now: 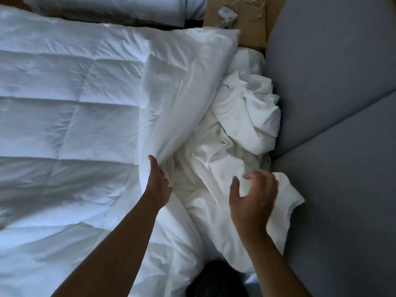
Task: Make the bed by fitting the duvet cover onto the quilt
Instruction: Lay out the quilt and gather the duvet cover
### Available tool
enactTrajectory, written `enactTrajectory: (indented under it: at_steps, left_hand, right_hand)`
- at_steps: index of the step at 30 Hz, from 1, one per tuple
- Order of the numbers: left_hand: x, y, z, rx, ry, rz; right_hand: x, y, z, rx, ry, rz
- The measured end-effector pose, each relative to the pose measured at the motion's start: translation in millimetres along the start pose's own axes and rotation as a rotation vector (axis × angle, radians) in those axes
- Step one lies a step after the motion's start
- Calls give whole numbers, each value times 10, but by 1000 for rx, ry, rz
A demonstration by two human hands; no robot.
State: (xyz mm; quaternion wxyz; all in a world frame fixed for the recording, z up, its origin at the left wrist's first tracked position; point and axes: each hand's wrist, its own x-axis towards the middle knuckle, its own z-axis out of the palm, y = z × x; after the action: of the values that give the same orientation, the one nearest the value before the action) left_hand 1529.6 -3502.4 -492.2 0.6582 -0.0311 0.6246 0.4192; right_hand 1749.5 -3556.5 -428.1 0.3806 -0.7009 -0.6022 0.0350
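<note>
- A white quilt [70, 108] with stitched squares fills the left and middle of the frame, spread over the bed and plainly bare, with no cover on it.
- The duvet cover [242, 129], thinner off-white cloth, lies crumpled in a heap at centre right, against a grey upholstered panel [334, 86] along the right edge.
- The left hand [157, 185], lower centre, grips the quilt's right edge, thumb on top and fingers tucked under, lifting that edge into a raised fold.
- The right hand [252, 196], lower right, hovers just over the heap with fingers loosely curled and spread; motion blur hides whether it touches cloth.
- Pillows [111, 7] lie along the top left.
- Judged from this, the task is at an early stage: the cover's opening is not yet found, and everything about getting the quilt inside remains.
</note>
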Motion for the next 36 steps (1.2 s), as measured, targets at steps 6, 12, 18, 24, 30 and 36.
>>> enactTrajectory:
  at_steps: [6, 12, 18, 24, 30, 36]
  left_hand:
    - [-69, 108, -142, 190, 205, 292]
    - [310, 127, -380, 830, 198, 455]
    - [601, 262, -88, 733, 303, 361]
    - [991, 417, 709, 1160, -40, 443]
    - [1091, 777, 586, 1024, 51, 246]
    - [1001, 1532, -84, 135, 69, -9]
  right_hand:
    - [250, -233, 1438, -8, -889, -164]
    - [551, 403, 1885, -349, -1050, -175]
    - [903, 1138, 1169, -245, -590, 256]
    - [640, 1251, 994, -288, -661, 356]
    - [576, 1380, 810, -284, -480, 429]
    - [605, 1173, 930, -406, -573, 628]
